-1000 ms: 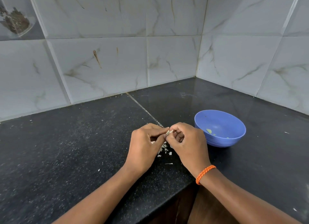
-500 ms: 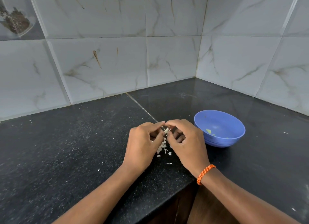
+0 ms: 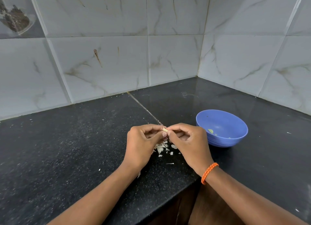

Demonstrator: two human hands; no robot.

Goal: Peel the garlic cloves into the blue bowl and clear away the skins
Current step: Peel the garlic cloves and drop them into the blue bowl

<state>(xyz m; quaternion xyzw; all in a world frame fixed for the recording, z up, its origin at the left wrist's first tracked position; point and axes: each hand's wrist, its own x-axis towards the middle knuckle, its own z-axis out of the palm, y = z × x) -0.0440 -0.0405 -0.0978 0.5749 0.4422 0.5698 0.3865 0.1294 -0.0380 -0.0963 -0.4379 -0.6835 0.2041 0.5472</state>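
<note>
A small pale garlic clove point(image 3: 165, 130) is pinched between the fingertips of both hands above the black counter. My left hand point(image 3: 143, 144) grips it from the left, my right hand point(image 3: 188, 141) from the right, fingers curled. Below the hands lies a small heap of white garlic skins point(image 3: 162, 147). The blue bowl point(image 3: 235, 124) stands just right of my right hand, with a peeled pale piece point(image 3: 210, 131) and small bits inside.
The black granite counter point(image 3: 75, 149) meets marble-look wall tiles in a corner at the back right. Its front edge point(image 3: 168, 206) runs just below my wrists. A glass jar point(image 3: 15, 18) with dark contents shows at the top left. Stray skin flecks point(image 3: 170, 163) dot the counter.
Both hands lifted slightly and their fingertips shifted on the clove. More of the skin heap shows beneath them. The bowl has not moved.
</note>
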